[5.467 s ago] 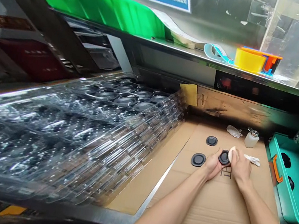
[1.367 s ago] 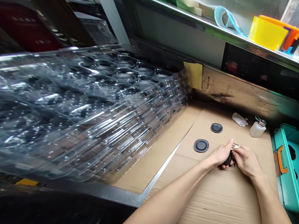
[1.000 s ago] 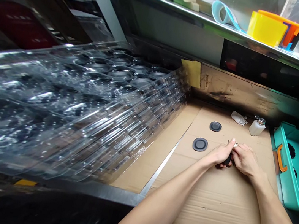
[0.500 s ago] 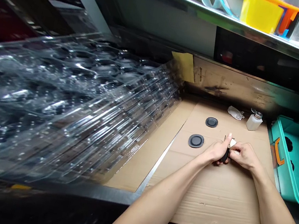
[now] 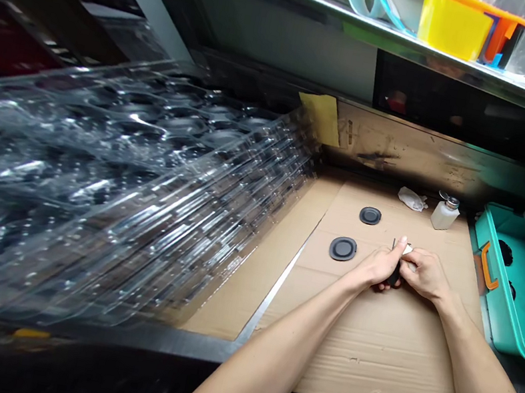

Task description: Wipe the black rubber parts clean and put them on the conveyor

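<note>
My left hand (image 5: 379,267) is closed round a small black round disc (image 5: 394,275), held on edge over the cardboard sheet (image 5: 367,350). My right hand (image 5: 424,274) pinches a small white pad (image 5: 407,250) against that disc. The two hands touch each other. Two more black discs lie flat on the cardboard to the left: one (image 5: 343,248) close to my left hand, the other (image 5: 369,215) farther back.
A tall slanting stack of clear plastic trays (image 5: 108,176) fills the left. A white bottle (image 5: 444,212) and a crumpled white wipe (image 5: 412,198) sit at the back. A teal bin (image 5: 508,301) with an orange handle stands right. A yellow container (image 5: 448,24) is on the shelf.
The disc lay flatter in my left hand with the pad on its face; now it stands on edge. Over the last second the hands barely move; the view shifts slightly.
</note>
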The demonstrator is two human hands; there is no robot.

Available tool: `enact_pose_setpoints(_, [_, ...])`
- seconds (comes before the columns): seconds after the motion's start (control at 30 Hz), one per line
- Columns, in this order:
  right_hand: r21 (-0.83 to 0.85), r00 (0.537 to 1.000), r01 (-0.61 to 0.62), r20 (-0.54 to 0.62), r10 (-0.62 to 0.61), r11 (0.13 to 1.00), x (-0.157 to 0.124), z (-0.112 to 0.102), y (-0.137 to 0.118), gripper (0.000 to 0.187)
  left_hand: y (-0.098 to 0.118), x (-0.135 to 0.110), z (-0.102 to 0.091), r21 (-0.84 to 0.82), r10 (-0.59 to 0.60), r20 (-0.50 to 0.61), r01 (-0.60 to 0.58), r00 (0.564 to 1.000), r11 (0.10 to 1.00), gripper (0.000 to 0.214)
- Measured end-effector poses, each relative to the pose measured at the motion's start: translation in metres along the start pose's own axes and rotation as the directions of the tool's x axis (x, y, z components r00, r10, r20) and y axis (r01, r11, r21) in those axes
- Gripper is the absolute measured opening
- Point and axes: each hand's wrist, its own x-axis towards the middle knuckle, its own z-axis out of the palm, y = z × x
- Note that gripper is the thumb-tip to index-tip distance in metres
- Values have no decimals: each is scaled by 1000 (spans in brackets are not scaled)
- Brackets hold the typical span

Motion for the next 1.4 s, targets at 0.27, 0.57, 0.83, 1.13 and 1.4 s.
enact_pose_setpoints(0.27, [-6, 982, -164, 99, 163, 987, -1, -5, -5, 13, -1, -7, 8, 46, 61, -71, -58, 996, 997, 92])
enact_pose_setpoints(0.57, [-25, 993, -112, 40, 113, 993, 0, -3, -10, 16, -4, -8, 9, 43, 105, -50, -103, 993, 994, 93])
enact_pose_setpoints(0.83, [-59, 966, -256, -54, 253, 965, -2, -15, 0, 24, -2, 7, -7, -470, -86, -36, 59, 996, 881, 91])
enact_pose_setpoints(1.13, [-435, 885, -460, -296, 360, 774, -7, -36, 22, 42, 4, 12, -29, -787, -220, 56, 179, 974, 591, 90])
enact_pose_setpoints(1.4, [-302, 976, -145, 110, 185, 942, -11, -22, 10, 38, 2, 14, -27, -802, -199, 40, 150, 979, 578, 87])
